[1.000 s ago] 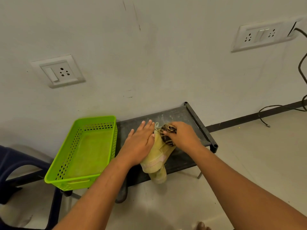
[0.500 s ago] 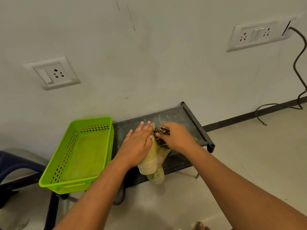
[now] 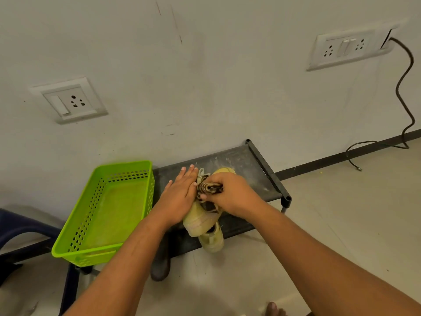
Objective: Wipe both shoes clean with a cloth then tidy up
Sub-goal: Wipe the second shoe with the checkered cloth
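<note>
Atop the black rack (image 3: 250,160), the right hand (image 3: 234,195) pinching the cloth (image 3: 210,188) has rubbed back off the yellow shoe (image 3: 200,220) toe, left hand (image 3: 180,195) flat steadying, wiping unfinished

Far side: wall (image 3: 216,99) behind shelf (image 3: 250,169), no pass. My left: green basket (image 3: 91,256) just beside shelf. Middle: shoes (image 3: 198,222) fill shelf, overhang front. My right: bare shelf strip past shoes, raised rim at end, then open floor (image 3: 341,224).

Pale wall (image 3: 216,71), single socket (image 3: 68,101), double socket (image 3: 347,48), black cable (image 3: 405,87), beige floor (image 3: 346,215), black rack (image 3: 252,161)
</note>
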